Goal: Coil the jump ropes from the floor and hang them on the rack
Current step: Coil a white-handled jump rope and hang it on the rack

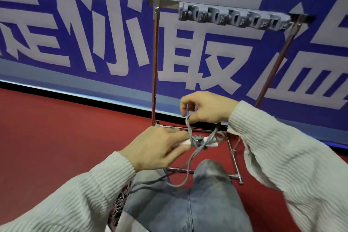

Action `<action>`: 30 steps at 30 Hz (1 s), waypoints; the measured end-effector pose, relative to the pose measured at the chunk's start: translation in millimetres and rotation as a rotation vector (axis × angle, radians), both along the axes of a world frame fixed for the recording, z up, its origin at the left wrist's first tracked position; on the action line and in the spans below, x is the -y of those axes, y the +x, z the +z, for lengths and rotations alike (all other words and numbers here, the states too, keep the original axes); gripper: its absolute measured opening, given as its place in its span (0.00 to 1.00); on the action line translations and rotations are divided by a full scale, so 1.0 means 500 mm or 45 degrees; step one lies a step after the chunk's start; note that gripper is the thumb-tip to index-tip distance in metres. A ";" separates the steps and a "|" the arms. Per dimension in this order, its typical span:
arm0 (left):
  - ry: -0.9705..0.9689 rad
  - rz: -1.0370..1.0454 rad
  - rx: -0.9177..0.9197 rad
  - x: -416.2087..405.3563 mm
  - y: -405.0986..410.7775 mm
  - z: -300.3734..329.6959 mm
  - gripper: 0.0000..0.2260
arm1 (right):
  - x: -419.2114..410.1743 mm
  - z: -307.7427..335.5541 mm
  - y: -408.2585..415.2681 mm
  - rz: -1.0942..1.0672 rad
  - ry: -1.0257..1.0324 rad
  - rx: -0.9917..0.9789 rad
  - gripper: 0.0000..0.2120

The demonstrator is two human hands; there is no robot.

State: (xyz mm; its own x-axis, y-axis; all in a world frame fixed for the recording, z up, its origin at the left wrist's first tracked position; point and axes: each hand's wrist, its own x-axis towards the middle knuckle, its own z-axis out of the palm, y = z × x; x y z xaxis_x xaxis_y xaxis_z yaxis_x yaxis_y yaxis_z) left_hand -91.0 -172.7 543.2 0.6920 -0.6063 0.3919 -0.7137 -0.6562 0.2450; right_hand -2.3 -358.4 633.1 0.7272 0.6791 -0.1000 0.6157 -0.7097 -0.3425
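Note:
A grey jump rope (190, 160) with white handles (211, 142) hangs bunched between my two hands, just in front of the rack's base. My left hand (160, 149) holds the white handle end and the tangled cord against its fingers. Above it, my right hand (205, 108) pinches a strand of the cord between thumb and fingers. A loop of rope droops down over my knee. The chrome rack (154, 62) stands against the wall, with a row of grey hooks (233, 18) on its top bar, all bare.
My knee in grey jeans (207, 175) is raised under the hands. The rack's chrome base frame (234, 158) lies on the red carpet (56, 137). A blue wall with big white characters (94, 34) runs behind it.

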 end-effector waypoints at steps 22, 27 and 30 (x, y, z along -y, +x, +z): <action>0.456 0.564 -0.075 -0.039 0.001 -0.024 0.16 | 0.003 0.007 0.004 -0.162 0.602 -0.603 0.05; 0.146 0.110 0.287 -0.041 -0.030 0.007 0.12 | -0.025 -0.034 0.017 0.052 0.415 -0.033 0.04; -0.098 0.129 0.312 -0.058 -0.035 0.001 0.13 | -0.013 -0.089 0.019 -0.037 0.477 -0.163 0.06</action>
